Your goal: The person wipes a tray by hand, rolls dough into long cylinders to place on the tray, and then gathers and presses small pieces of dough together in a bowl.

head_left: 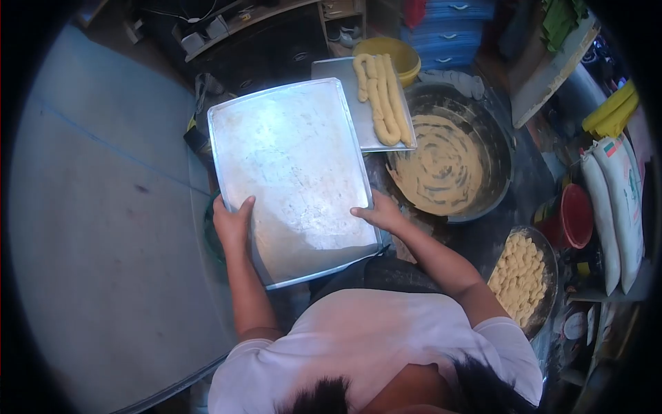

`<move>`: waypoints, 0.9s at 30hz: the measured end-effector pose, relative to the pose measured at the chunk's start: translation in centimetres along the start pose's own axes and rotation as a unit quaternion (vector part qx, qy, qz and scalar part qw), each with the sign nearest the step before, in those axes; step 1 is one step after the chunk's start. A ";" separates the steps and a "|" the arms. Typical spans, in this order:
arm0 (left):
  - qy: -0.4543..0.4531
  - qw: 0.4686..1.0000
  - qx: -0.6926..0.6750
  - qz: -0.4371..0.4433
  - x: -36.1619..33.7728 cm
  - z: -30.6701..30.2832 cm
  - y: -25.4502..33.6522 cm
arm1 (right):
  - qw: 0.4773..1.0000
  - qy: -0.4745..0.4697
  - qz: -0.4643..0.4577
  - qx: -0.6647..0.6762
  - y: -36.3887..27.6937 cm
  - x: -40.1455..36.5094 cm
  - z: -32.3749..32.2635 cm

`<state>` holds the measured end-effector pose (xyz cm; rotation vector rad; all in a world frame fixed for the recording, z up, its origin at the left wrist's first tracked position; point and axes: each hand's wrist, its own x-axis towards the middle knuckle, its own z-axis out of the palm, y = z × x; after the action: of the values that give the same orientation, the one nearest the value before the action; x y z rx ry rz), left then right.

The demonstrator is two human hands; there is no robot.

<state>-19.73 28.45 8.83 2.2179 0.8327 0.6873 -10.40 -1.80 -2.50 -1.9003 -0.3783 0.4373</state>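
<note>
A large silver baking tray (296, 159) with a low rim is held in front of my body, its bare inner face turned up to me. My left hand (233, 219) grips its left edge, thumb over the rim. On the opposite edge my right hand (377, 211) is closed the same way, thumb on top and fingers hidden underneath. Behind it, a second tray (338, 69) carries several long ropes of dough (383, 96), partly covered by the tray I hold.
Right of the trays stands a wide dark basin (500, 169) smeared with batter or dough. A round pan of dough pieces (520, 272), a red bucket (576, 214) and white sacks (620, 193) are farther right. A yellow tub (407, 52) stands behind; a pale board-like surface (117, 228) fills the left.
</note>
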 end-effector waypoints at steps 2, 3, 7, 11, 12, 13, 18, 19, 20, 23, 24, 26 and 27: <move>-0.003 1.000 0.007 0.003 0.0 0.0 0.1 | 1.000 -0.009 0.018 -0.006 -0.4 -0.2 -0.2; -0.002 1.000 0.011 0.002 0.0 0.0 0.1 | 1.000 -0.005 0.019 -0.003 -0.4 -0.2 -0.2; -0.004 1.000 0.019 0.007 0.0 0.2 0.3 | 1.000 -0.007 0.009 0.002 -0.9 -0.5 -0.5; -0.004 1.000 0.008 0.004 0.1 0.3 0.4 | 0.999 -0.037 0.026 -0.015 -1.1 -0.5 -0.9; -0.005 1.000 0.004 0.003 0.2 0.4 0.4 | 0.999 -0.036 0.027 -0.012 -0.9 -0.4 -0.8; -0.008 1.000 0.005 0.005 0.2 0.4 0.4 | 0.999 -0.038 0.024 -0.007 -0.8 -0.4 -0.7; -0.004 0.997 -0.072 0.004 0.7 1.8 -1.8 | 0.999 -0.037 0.033 0.005 -1.1 -0.6 -1.0; -0.008 0.998 -0.069 -0.007 0.4 1.6 -0.9 | 0.999 -0.035 0.034 -0.004 -0.8 -0.5 -0.9; -0.015 0.998 -0.067 -0.017 0.0 1.4 0.2 | 0.999 -0.029 0.038 -0.014 -0.4 -0.5 -0.9; -0.041 0.998 -0.053 -0.020 0.0 1.3 0.6 | 0.999 -0.012 0.026 -0.038 0.4 -0.3 -0.8; -0.042 0.999 -0.022 -0.020 0.1 1.3 0.6 | 0.998 -0.023 0.031 -0.052 0.5 -0.2 -0.7; -0.052 0.998 -0.030 -0.015 0.4 1.7 -0.3 | 0.999 -0.016 0.029 -0.043 1.2 -0.1 -0.5; -0.052 0.998 -0.035 -0.015 0.5 1.9 -0.7 | 0.999 -0.022 0.023 -0.043 1.6 0.1 -0.3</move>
<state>-18.41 28.49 7.21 2.1541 0.7769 0.5732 -10.04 -2.56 -3.87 -1.9890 -0.3896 0.5013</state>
